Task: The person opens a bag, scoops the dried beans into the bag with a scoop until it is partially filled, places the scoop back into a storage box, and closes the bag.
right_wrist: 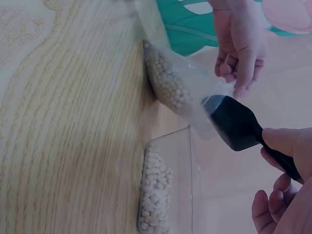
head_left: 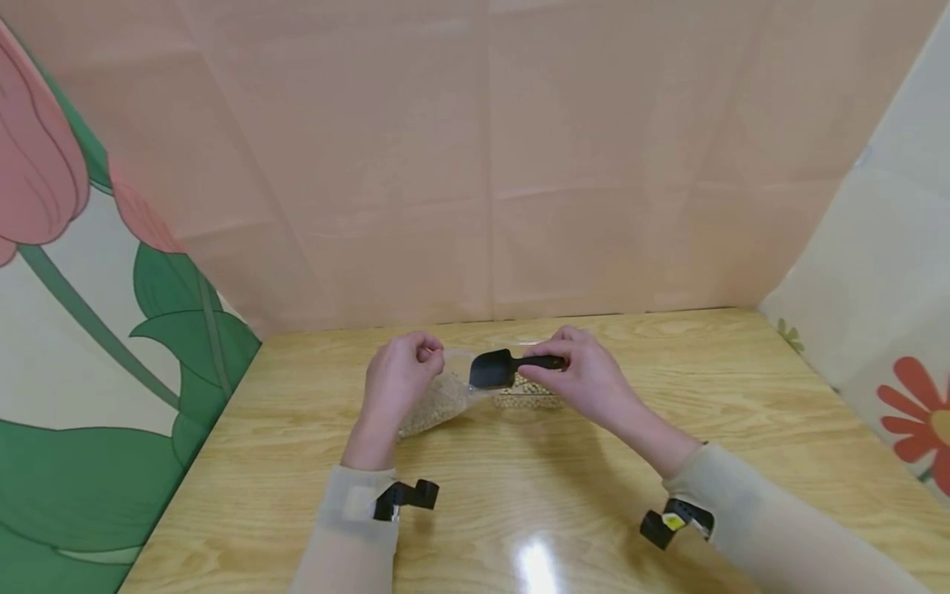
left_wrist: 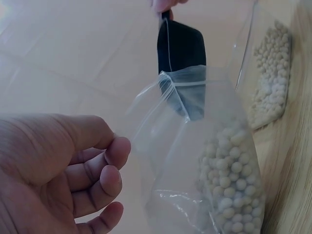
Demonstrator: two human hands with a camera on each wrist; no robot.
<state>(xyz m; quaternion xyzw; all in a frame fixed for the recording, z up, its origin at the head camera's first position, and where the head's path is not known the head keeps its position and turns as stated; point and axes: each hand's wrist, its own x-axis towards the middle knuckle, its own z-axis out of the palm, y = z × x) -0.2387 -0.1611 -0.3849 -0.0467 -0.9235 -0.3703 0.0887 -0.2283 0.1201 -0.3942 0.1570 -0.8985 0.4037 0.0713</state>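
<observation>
My right hand (head_left: 590,375) grips the handle of a small black scoop (head_left: 491,370), which tilts toward the left. In the left wrist view the tip of the scoop (left_wrist: 181,46) reaches inside the mouth of a clear plastic bag (left_wrist: 170,195). Small round cream-coloured balls (left_wrist: 236,170) fill the lower part of the bag, which rests on the table. My left hand (head_left: 401,371) pinches the bag's upper edge between thumb and index finger, the other fingers loosely curled. No balls show on the visible part of the scoop (right_wrist: 234,122).
Right of the bag stands a clear rectangular container (right_wrist: 192,180) with similar balls (right_wrist: 153,190) in it, partly behind the scoop and right hand in the head view. The wooden table (head_left: 475,495) meets a pink backdrop (head_left: 475,206) at its far edge.
</observation>
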